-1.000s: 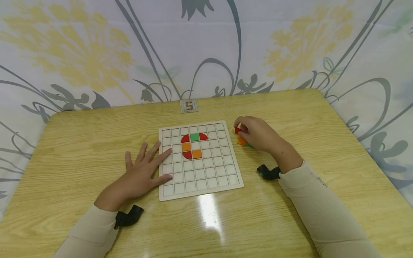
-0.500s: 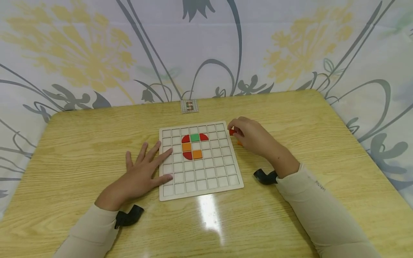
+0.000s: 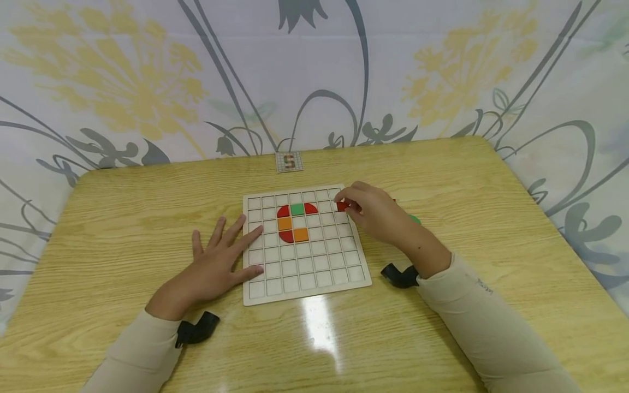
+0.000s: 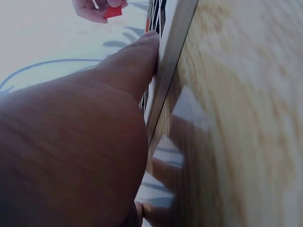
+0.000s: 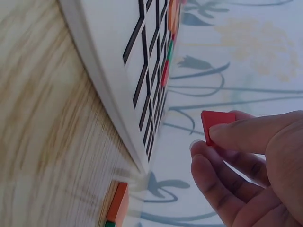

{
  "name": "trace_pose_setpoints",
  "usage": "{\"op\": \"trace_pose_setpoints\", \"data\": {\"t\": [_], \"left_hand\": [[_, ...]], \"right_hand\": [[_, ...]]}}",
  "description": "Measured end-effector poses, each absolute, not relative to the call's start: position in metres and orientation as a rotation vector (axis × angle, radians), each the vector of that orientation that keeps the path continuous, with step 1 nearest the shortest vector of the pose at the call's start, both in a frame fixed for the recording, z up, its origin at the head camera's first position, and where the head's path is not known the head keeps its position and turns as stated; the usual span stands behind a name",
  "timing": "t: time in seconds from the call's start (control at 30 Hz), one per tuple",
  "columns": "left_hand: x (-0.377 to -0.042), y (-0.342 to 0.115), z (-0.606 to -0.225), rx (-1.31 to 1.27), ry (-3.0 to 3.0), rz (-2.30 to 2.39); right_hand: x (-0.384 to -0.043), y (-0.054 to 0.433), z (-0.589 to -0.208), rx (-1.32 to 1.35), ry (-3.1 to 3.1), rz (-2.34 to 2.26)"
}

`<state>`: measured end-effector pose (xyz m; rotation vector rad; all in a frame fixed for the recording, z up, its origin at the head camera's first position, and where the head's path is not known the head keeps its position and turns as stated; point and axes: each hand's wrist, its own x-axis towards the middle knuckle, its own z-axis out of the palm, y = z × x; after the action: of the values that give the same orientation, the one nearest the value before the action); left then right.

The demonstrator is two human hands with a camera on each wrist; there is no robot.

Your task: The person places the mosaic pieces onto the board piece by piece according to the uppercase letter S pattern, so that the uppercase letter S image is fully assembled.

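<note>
So the red tile (image 3: 342, 206) is hanging clear of the white grid board (image 3: 314, 299), near its upper right edge, with the right hand (image 3: 380, 215) pinching it. The board's lying flat, left hand (image 3: 213, 273) touching its left side. A green square (image 3: 297, 209), two orange squares (image 3: 284, 223) and three red round-edged pieces (image 3: 285, 236) are making a C in its cells. An orange spare (image 5: 120, 203) is lying off to the right, touching a green one (image 5: 110, 224).
</note>
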<state>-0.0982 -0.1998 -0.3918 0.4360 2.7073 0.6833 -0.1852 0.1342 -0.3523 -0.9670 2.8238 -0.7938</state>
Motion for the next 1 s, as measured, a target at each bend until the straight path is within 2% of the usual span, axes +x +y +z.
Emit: {"op": "trace_pose_setpoints", "data": {"t": [0.7,1.0], "left_hand": [[-0.098,-0.198,-0.393,0.442,2.709,0.692],[-0.098,-0.2,-0.392,0.433,2.718,0.679]], "right_hand": [[-0.173,0.095,-0.339,-1.115,2.766,-1.156],[-0.175,0.085,-0.35,-1.023,2.653,-1.206]]}}
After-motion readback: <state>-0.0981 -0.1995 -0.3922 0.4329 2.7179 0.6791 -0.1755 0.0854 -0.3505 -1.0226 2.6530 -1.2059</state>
